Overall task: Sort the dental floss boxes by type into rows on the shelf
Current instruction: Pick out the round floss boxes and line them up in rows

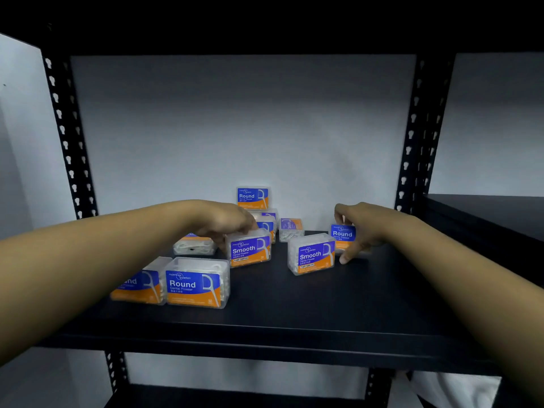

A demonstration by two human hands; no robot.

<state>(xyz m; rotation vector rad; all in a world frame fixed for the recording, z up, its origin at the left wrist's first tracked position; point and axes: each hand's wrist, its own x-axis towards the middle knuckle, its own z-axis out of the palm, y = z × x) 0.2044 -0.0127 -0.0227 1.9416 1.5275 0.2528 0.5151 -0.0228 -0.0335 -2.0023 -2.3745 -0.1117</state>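
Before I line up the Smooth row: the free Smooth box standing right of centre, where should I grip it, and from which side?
Take that Smooth box across its short end walls, from above. It stands upright with its label forward and top clear; the right hand holding the Round box crowds its far right side.

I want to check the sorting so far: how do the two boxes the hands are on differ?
The box under the left hand reads Smooth; the box in the right hand reads Round. The Smooth box stands nearer the shelf's middle and looks larger, being closer; the Round box sits further right and back. The Smooth box is gripped from above, the Round box pinched at its sides. Both are clear boxes with blue-and-orange labels.
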